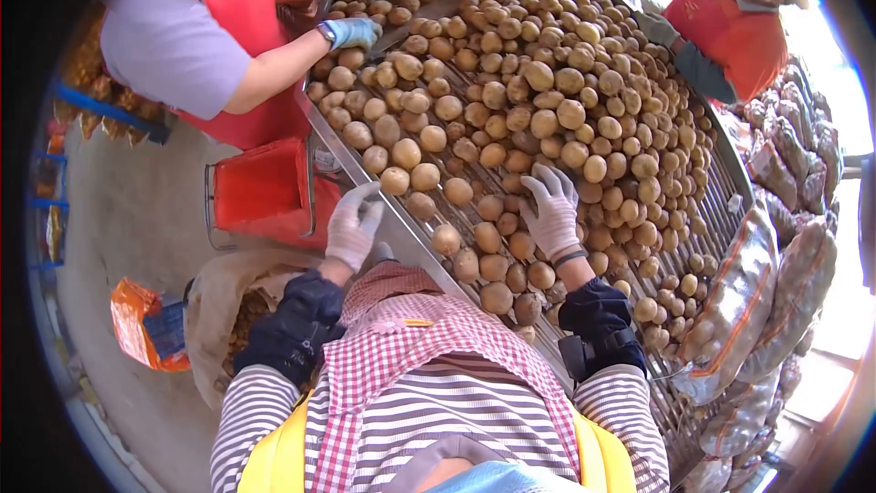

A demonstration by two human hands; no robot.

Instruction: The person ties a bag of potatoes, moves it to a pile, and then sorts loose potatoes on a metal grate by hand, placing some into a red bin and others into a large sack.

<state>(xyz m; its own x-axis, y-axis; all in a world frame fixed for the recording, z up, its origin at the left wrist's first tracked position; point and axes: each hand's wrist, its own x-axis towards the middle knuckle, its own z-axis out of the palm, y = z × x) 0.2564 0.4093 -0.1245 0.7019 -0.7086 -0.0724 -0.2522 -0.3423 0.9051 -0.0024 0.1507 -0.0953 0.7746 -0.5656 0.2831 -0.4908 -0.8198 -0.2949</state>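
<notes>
Many round brown potatoes cover a slatted metal sorting table. My right hand, in a pale glove, rests over the potatoes with its fingers spread and touches some of them. No potato shows in its grasp, though the palm side is hidden. Beside the table's metal edge is my left hand, also gloved. Its fingers are apart and nothing is in them. Closest to the left hand, past the edge, are loose potatoes on the slats.
A red basket stands left of the table, with an open sack of potatoes nearer me. Co-workers in red aprons work at the left and far right. Filled mesh bags line the right side.
</notes>
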